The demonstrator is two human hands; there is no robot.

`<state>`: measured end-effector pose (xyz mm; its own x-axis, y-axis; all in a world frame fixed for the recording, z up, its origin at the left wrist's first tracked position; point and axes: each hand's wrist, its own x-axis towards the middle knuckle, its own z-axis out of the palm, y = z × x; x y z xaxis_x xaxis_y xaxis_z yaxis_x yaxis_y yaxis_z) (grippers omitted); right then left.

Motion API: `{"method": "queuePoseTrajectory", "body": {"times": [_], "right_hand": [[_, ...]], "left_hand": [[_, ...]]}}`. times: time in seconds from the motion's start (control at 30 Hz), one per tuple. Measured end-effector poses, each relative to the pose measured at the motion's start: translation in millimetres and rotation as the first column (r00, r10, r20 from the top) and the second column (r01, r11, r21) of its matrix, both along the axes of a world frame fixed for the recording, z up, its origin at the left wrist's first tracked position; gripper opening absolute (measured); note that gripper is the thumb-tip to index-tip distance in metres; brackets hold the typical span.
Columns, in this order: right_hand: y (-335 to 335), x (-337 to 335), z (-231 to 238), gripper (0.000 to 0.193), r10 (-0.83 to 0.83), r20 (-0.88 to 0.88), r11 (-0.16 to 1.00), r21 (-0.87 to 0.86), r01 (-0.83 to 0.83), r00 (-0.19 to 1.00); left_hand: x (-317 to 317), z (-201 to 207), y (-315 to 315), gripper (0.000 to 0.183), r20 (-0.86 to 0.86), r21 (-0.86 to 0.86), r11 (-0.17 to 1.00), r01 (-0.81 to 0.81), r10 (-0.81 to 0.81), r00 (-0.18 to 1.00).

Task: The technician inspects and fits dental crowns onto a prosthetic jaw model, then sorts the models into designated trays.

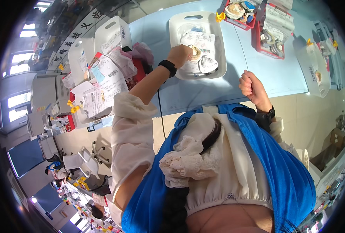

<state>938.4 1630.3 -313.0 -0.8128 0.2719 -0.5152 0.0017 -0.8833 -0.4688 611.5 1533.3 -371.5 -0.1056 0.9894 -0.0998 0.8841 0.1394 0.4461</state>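
My left hand (180, 56) reaches into a white plastic tray (175, 23) on the blue tabletop. Its curled fingers grip the left edge of a cream dental cast (196, 53); the fingertips are partly hidden. Right beside it lies a whitish dental cast (208, 65) in the tray's near right corner. Under both casts are printed paper slips (205, 39) and clear plastic bags. My right hand (253, 87) hovers by the table's near edge, to the right of the tray, with fingers curled in and nothing visible in them.
Red boxes (257, 46) with dental casts and papers stand at the back right. White trays (109, 37) and piled slips (109, 77) crowd the left. Another white tray (311, 73) is at the right edge. A black cable (160, 112) hangs off the table's front.
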Motion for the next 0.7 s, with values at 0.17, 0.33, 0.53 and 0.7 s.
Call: {"method": "queuePoseTrajectory", "body": {"times": [0.17,0.33,0.53,0.7], "right_hand": [[2.0,-0.4,-3.7,0.038,0.02,-0.005,1.0,-0.01,-0.02,1.0],[2.3,-2.6,0.6,0.039,0.021,-0.005,1.0,0.006,-0.021,1.0],[5.0,-2.3,-1.6,0.039,0.01,-0.014,1.0,-0.026,-0.011,1.0],[5.9,-4.4,-1.8,0.04,0.009,-0.013,1.0,-0.026,-0.01,1.0]], "left_hand": [[13.1,6.3,-2.8,0.015,-0.091,0.065,0.997,0.036,-0.03,0.995],[11.5,6.1,-3.1,0.015,-0.056,0.172,0.983,0.059,-0.05,0.997],[-10.8,11.0,10.2,0.016,0.478,-0.021,0.982,-0.188,0.175,0.861],[-25.7,20.7,37.6,0.017,0.23,0.018,0.996,0.09,-0.092,0.969]]}}
